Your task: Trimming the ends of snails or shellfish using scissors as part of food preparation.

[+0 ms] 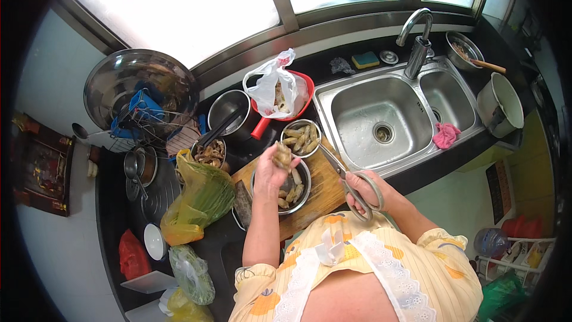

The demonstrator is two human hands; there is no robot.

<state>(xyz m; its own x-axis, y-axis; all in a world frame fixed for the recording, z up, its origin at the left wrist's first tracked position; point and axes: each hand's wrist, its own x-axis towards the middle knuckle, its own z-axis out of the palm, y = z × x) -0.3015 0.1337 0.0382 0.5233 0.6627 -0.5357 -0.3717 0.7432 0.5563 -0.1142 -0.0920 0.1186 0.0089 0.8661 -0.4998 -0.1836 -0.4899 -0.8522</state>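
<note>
My left hand is raised above the lower steel bowl, holding a pale brown, shrimp-like piece of food in its fingertips. My right hand grips a pair of kitchen scissors by the grey handle loops. The blades point up and left toward the upper steel bowl, and I cannot tell whether they are parted. Several elongated brownish pieces lie in that upper bowl. Similar pieces are in the lower one, partly hidden by my left hand. Beneath is a wooden cutting board.
A double steel sink with a faucet is at right, a pink cloth on its edge. A cleaver-like blade lies left of the board. Beyond stand a red-handled container, a pot and a yellow bag of greens.
</note>
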